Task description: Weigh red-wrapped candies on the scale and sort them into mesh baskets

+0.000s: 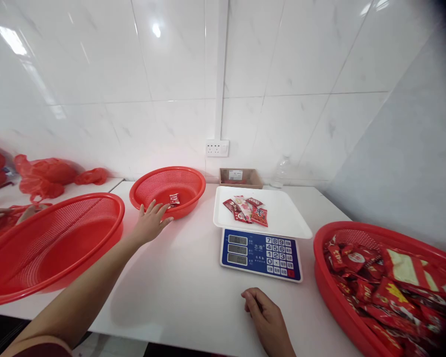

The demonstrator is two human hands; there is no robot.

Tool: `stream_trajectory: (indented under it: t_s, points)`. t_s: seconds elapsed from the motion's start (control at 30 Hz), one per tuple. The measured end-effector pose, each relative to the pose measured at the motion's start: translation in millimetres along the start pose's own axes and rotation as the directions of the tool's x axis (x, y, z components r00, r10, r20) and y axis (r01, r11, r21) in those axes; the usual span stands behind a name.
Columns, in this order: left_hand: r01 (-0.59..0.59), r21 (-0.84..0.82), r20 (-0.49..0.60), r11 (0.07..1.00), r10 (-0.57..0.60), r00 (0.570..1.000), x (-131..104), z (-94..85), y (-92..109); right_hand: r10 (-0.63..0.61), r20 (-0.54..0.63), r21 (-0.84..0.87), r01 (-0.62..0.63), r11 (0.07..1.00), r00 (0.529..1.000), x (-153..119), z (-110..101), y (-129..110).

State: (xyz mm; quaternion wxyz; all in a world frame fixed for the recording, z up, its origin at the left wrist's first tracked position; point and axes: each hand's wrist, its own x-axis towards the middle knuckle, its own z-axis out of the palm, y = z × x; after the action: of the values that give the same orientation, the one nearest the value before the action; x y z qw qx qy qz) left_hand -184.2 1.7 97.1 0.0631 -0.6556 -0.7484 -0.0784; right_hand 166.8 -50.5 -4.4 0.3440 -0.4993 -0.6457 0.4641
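Reaching out, left hand (151, 221) lies flat with fingers spread on the rim of the small round red plastic mesh basket (188, 198), grasping nothing. One red sweet packet (174, 199) sits inside that basket. Right hand (264, 312) rests loosely curled and empty on the white surface (178, 287), just before the blue-and-white digital scale (260, 253), whose tray carries several packets.

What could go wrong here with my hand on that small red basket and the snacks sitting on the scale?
The left hand rests on the rim of the small round red plastic basket, which sits near the big red basket; a push could bump them together. The few red snack packets lie loose on the white scale tray, so nudging the blue-panelled electronic scale might shift them and upset the reading.
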Motion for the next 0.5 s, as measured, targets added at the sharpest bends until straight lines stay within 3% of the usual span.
stream_trajectory:
  t_s: [0.27,0.37,0.5]
  points:
    - [0.096,-0.081,0.035,0.992,-0.093,0.995,-6,-21.2,-23,-0.012,-0.024,0.004,0.012,1.000,1.000,1,1,1]
    - [0.122,-0.029,0.022,0.992,-0.122,0.992,-18,-27.9,-42,-0.014,0.012,-0.022,0.014,1.000,1.000,3,0,3]
    - [0.277,0.098,-0.008,0.956,-0.277,0.961,-33,-35.8,-80,-0.001,0.021,-0.009,0.001,1.000,1.000,3,1,2]
